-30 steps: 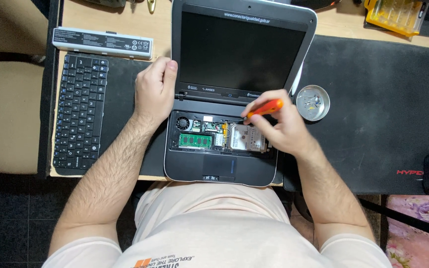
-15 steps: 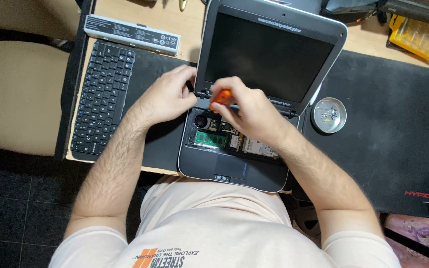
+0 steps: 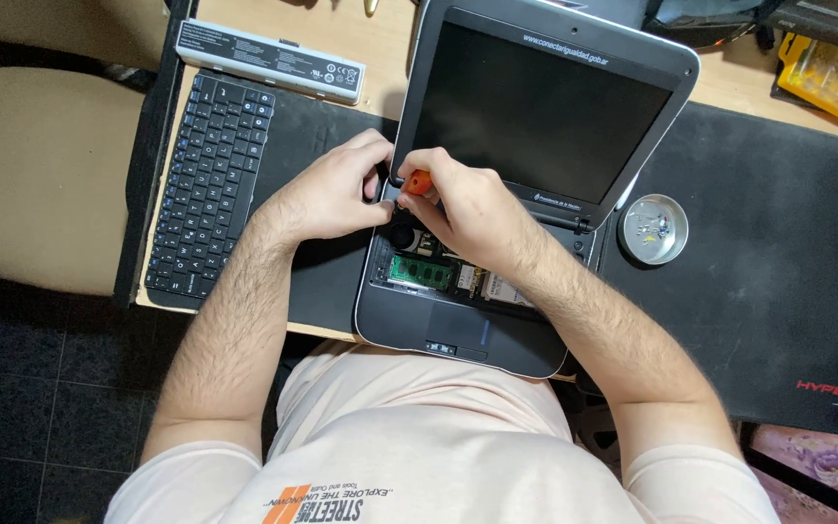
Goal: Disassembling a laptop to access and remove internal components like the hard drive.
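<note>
Desk mat (image 3: 768,291) black; wooden desk (image 3: 380,58); dark tiled floor (image 3: 41,378).

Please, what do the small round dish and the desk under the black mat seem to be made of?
The small round dish looks like bare metal: silvery, with bright reflections on its rim. The desk seems to be light wood or a wood-look laminate: pale tan, matte, no clear grain visible. The right hand holds an orange-handled screwdriver.

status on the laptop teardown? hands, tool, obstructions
Right hand gripping orange screwdriver at laptop top-left corner. Left hand steadying beside it. Detached keyboard lies left; tip hidden.
</note>
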